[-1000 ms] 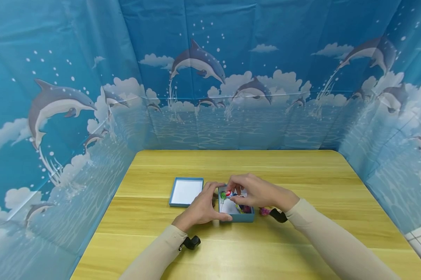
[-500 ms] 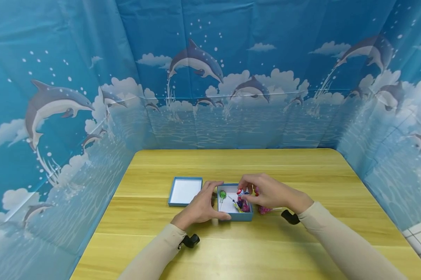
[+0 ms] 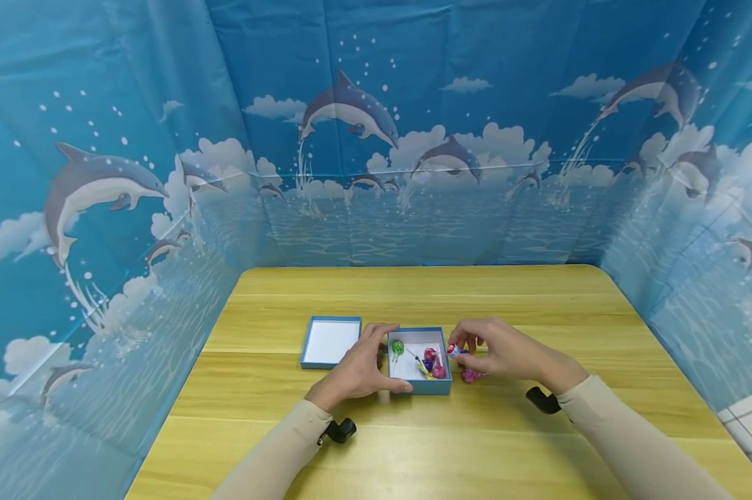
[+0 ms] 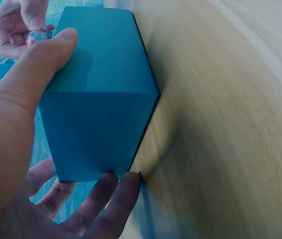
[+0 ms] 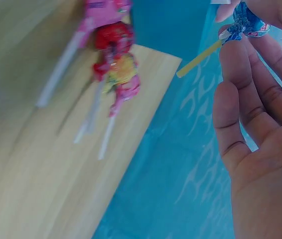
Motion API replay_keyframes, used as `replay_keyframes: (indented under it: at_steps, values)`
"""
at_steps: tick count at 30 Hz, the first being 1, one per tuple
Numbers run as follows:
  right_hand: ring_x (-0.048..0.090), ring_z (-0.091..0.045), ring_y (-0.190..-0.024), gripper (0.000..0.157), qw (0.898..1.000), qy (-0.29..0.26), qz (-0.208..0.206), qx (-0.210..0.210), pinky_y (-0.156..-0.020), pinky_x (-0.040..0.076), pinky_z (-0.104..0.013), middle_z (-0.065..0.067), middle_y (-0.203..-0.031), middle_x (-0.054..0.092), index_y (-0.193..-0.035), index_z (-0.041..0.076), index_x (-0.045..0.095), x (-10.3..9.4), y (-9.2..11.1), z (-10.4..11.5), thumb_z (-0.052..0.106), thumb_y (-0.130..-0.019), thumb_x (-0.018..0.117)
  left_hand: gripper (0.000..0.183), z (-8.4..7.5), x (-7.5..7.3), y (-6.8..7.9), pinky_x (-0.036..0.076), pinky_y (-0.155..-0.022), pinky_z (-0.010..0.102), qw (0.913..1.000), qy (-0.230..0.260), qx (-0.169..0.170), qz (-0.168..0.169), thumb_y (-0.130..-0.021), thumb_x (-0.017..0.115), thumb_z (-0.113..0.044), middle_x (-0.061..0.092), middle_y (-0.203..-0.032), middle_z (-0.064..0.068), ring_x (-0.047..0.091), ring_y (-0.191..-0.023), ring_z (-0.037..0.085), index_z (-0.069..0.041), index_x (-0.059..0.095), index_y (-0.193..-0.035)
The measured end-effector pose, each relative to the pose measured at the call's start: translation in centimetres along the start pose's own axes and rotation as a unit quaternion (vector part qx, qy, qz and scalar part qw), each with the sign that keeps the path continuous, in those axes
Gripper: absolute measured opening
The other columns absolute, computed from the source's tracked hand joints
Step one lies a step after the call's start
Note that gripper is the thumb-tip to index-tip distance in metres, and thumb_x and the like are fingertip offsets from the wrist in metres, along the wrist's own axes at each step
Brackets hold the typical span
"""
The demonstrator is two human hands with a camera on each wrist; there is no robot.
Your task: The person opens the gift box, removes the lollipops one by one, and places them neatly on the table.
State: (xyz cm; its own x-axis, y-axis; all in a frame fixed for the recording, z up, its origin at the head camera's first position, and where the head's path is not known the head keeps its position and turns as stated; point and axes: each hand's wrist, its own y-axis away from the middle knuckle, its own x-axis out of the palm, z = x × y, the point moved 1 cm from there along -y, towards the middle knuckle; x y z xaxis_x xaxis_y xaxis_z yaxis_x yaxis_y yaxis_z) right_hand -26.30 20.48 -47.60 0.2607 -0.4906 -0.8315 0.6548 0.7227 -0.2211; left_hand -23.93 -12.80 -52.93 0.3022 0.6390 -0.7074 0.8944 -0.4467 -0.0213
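Note:
A small blue box with a white inside stands open-topped on the table. My left hand holds it from the left, thumb along the front wall and fingers at the side and back, as the left wrist view shows. Inside lie a green lollipop at the left and several pink, red and dark blue lollipops at the right. Just off the box's right wall, my right hand pinches a lollipop in a blue and red wrapper, its yellow stick pointing down in the right wrist view.
The box's lid lies white side up to the left. On the table right of the box lie a pink lollipop, a red lollipop and a yellow and pink lollipop. A dolphin-print curtain surrounds the wooden table.
My right hand has moved right with the blue and red lollipop, from over the box to beyond its right wall. My left hand stays on the box.

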Motion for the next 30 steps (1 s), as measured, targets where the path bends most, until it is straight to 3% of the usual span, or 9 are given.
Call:
replay_keyframes:
  at_steps: [8, 16, 23, 30]
  values:
    - [0.066, -0.007, -0.084, 0.017, 1.000, 0.012, -0.008, 0.024, -0.072, 0.061, -0.031, 0.016, -0.103, 0.076, -0.119, 0.020, 0.080, 0.5, 2.2, -1.0, 0.014, -0.105, 0.088, 0.120, 0.0, -0.1, -0.1, 0.052, -0.131, 0.062, 1.0000, -0.007, 0.000, 0.005, -0.089, 0.102, -0.058, 0.044, -0.179, 0.008, 0.058, -0.160, 0.034, -0.025, 0.036, -0.184]
    - [0.065, -0.001, -0.086, 0.016, 0.999, 0.002, 0.003, 0.045, -0.075, 0.063, -0.029, 0.014, -0.105, 0.078, -0.120, 0.018, 0.082, 1.1, 3.6, -1.5, 0.014, -0.106, 0.088, 0.119, -0.1, -0.1, 0.0, 0.052, -0.131, 0.062, 1.0000, -0.006, 0.000, 0.006, -0.089, 0.101, -0.058, 0.044, -0.180, 0.008, 0.057, -0.161, 0.035, -0.026, 0.036, -0.184]
    - [0.067, -0.005, -0.088, 0.020, 0.999, -0.012, 0.012, 0.045, -0.076, 0.063, -0.028, 0.004, -0.107, 0.081, -0.119, 0.019, 0.081, 1.6, 4.4, -1.9, 0.010, -0.103, 0.090, 0.119, 0.0, 0.0, 0.0, 0.052, -0.131, 0.062, 1.0000, -0.006, 0.000, 0.007, -0.089, 0.102, -0.058, 0.043, -0.180, 0.009, 0.057, -0.160, 0.035, -0.024, 0.036, -0.184]
    - [0.066, -0.001, -0.089, 0.020, 0.999, -0.020, 0.018, 0.038, -0.077, 0.064, -0.026, 0.006, -0.105, 0.079, -0.120, 0.017, 0.081, 2.3, 4.8, -2.2, 0.011, -0.103, 0.090, 0.119, 0.1, 0.0, -0.1, 0.052, -0.132, 0.061, 1.0000, -0.007, -0.002, 0.004, -0.089, 0.102, -0.058, 0.043, -0.180, 0.007, 0.057, -0.160, 0.034, -0.028, 0.036, -0.183]
